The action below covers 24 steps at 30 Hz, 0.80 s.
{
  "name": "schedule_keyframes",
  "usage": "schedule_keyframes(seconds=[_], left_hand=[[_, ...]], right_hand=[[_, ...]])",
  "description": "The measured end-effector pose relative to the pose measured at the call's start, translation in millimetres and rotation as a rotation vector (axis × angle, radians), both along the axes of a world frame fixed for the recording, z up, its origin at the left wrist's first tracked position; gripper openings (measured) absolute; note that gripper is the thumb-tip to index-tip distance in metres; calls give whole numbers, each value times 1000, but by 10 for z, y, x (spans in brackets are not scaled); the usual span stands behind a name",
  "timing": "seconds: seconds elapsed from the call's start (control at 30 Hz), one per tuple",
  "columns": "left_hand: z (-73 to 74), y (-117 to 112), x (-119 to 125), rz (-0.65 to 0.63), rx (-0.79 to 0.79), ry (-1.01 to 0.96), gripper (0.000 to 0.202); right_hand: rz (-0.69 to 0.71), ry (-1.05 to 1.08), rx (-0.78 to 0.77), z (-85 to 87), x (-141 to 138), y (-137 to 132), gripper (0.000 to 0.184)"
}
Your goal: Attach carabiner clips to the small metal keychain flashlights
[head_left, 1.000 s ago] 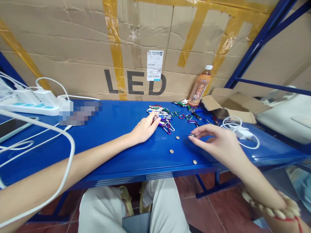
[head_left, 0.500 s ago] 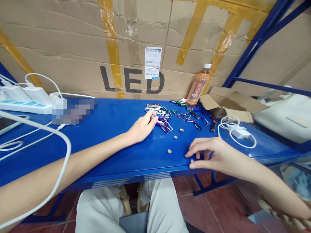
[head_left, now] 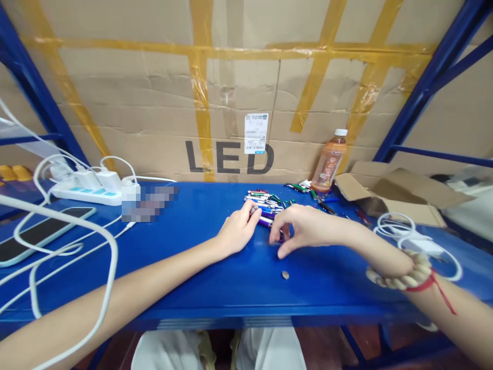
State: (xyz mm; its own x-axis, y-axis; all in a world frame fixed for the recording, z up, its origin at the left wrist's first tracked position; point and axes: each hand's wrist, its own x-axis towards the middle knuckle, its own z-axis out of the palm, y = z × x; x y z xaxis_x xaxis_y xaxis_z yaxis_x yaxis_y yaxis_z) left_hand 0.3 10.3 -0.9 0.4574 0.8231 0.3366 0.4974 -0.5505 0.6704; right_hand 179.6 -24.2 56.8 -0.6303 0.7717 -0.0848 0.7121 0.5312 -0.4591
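Observation:
My left hand (head_left: pixel 239 228) is closed at the near edge of a pile of slim coloured metal tubes with carabiner clips (head_left: pixel 265 201), which look like mini flashlights. Between its thumb and forefinger shows the silvery end of a mini flashlight (head_left: pixel 253 209); most of it is hidden by the hand. A purple tube (head_left: pixel 265 221) lies right beside those fingertips. Just to the right, my right hand (head_left: pixel 304 228) reaches over the table, fingers curled and thumb apart, with nothing visible in it. It covers part of the clips. Below its thumb lies a small round metal disc (head_left: pixel 285 275).
An orange drink bottle (head_left: pixel 329 162) and an opened cardboard box (head_left: pixel 400 198) stand at the back right. A white charger with coiled cable (head_left: pixel 418 244) lies on the right. A power strip (head_left: pixel 90 194), a phone (head_left: pixel 42 234) and white cables occupy the left.
My right hand has moved left and away from the table's front edge, towards my left hand, its thumb now apart from the fingers. My left hand keeps its hold. The camera view has shifted.

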Motion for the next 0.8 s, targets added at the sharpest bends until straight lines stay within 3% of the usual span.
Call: schedule_keyframes(seconds=[0.1,0.23,0.6,0.8], left_hand=[[16,-3,-2,50,0,-4,22],[30,-13,-1,41,-2,54,24],[54,12,-5,62,-14,73,23],[60,-61,2,26,185,206,25]], right_hand=[[210,50,-237,66,-55,-3,39],[226,-4,-357,-8,-119,-99,38],[58,92,-113,-302,-137,207,23],[27,118,-95,-292,-135,168,21]])
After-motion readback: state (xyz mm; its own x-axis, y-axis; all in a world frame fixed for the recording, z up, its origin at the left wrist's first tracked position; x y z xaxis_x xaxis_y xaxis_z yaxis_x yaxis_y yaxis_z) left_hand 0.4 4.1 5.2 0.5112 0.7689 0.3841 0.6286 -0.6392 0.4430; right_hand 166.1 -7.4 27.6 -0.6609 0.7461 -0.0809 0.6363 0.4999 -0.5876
